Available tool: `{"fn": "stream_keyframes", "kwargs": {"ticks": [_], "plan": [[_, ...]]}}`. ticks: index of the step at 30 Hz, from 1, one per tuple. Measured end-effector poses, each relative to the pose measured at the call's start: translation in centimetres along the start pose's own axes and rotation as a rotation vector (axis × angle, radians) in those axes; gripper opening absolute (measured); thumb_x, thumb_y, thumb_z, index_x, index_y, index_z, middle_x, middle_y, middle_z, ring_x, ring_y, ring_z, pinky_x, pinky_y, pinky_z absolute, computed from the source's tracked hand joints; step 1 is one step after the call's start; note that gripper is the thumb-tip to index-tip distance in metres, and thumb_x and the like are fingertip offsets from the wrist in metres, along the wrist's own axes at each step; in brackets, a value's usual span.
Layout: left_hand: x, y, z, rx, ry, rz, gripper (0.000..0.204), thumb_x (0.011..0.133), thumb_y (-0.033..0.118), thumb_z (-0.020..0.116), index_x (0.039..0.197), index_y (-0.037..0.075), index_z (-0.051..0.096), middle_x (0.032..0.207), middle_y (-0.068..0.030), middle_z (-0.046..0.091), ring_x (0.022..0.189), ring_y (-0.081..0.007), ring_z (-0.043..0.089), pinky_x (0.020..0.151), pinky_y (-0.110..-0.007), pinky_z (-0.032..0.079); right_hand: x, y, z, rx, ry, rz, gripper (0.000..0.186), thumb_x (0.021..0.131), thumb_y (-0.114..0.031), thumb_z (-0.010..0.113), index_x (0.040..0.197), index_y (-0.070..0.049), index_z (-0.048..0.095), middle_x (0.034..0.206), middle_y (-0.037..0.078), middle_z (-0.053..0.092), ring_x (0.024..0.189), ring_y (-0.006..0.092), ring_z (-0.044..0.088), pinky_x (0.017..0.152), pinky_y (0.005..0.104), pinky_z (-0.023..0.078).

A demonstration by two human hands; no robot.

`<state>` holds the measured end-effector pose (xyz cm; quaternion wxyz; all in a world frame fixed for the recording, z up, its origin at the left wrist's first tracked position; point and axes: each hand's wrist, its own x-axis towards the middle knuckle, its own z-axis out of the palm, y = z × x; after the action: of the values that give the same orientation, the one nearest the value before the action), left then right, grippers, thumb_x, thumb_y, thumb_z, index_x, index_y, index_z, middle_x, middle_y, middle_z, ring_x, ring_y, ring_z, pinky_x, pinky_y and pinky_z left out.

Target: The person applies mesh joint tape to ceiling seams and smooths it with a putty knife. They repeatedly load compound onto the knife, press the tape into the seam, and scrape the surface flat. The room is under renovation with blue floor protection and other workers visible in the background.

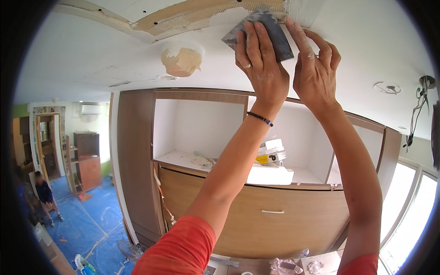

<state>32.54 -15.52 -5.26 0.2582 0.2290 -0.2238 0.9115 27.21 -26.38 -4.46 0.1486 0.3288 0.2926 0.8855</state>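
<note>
Overhead, left hand (pixel 261 64) pressing trowel (pixel 263 30) to ceiling (pixel 357 50), right hand (pixel 316 68) steadying

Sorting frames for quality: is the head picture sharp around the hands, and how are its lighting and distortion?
Head view: both hands, left hand and right hand, and the grey scraper blade look sharp; daylight blows out the window; fisheye bends the wooden cabinet edges, with black corners.

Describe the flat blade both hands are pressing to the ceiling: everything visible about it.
The putty blade is a wide, thin, dark grey sheet, apparently metal, smeared with pale filler. It lies nearly flat against the white ceiling, over a joint strip of mesh tape and bare board. The left hand spreads its fingers across its face; the right hand touches its right edge. No handle shows.
</note>
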Motion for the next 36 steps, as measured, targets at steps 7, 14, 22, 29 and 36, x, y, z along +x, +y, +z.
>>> {"fn": "stream_keyframes", "kwargs": {"ticks": [7,14,22,29,36], "plan": [[-5.0,0.4,-8.9,-0.183,-0.290,-0.099,0.059,0.096,-0.005,0.046,0.154,-0.005,0.036,0.156,-0.0222,0.041,0.142,-0.0412,0.040,0.117,-0.048,0.034,0.3,-0.9,-1.0,0.022,-0.114,0.014,0.069,0.090,0.004,0.057,0.155,-0.012,0.037,0.151,-0.006,0.055,0.128,0.0235,0.053,0.107,0.0451,0.031],[-13.7,5.6,-26.0,-0.279,-0.719,-0.328,0.046,0.107,0.010,0.042,0.148,-0.011,0.042,0.149,-0.0274,0.050,0.133,-0.0433,0.051,0.110,-0.047,0.041,-0.3,-2.3,-1.4,0.060,-0.098,0.064,0.065,0.091,-0.004,0.062,0.152,-0.011,0.041,0.154,-0.003,0.054,0.132,0.0265,0.051,0.108,0.0434,0.029],[-23.4,8.6,-51.2,0.132,-1.316,-0.838,0.055,0.096,-0.005,0.052,0.150,0.003,0.047,0.144,-0.0218,0.055,0.131,-0.0394,0.054,0.109,-0.045,0.044,-3.1,-4.4,-2.4,0.151,-0.051,0.160,0.065,0.090,-0.006,0.065,0.151,-0.011,0.044,0.152,0.000,0.056,0.133,0.0255,0.050,0.109,0.0405,0.029],[-27.0,21.1,-92.6,1.484,-1.257,-1.390,0.033,0.102,0.019,0.046,0.115,-0.005,0.066,0.101,-0.0308,0.070,0.095,-0.0512,0.065,0.080,-0.057,0.052,-14.5,-11.9,-5.1,0.548,-0.170,0.375,0.049,0.091,0.001,0.065,0.138,0.001,0.053,0.136,0.015,0.065,0.126,0.0282,0.057,0.108,0.0388,0.039],[-6.7,41.3,-107.6,2.075,-0.293,-2.053,0.031,0.101,0.025,0.049,0.112,0.004,0.069,0.099,-0.0162,0.072,0.089,-0.0319,0.073,0.073,-0.047,0.058,-35.4,-31.7,-18.5,1.101,-0.583,1.294,0.030,0.094,0.003,0.063,0.124,0.004,0.061,0.115,0.017,0.070,0.106,0.0235,0.066,0.096,0.0355,0.049]]}}
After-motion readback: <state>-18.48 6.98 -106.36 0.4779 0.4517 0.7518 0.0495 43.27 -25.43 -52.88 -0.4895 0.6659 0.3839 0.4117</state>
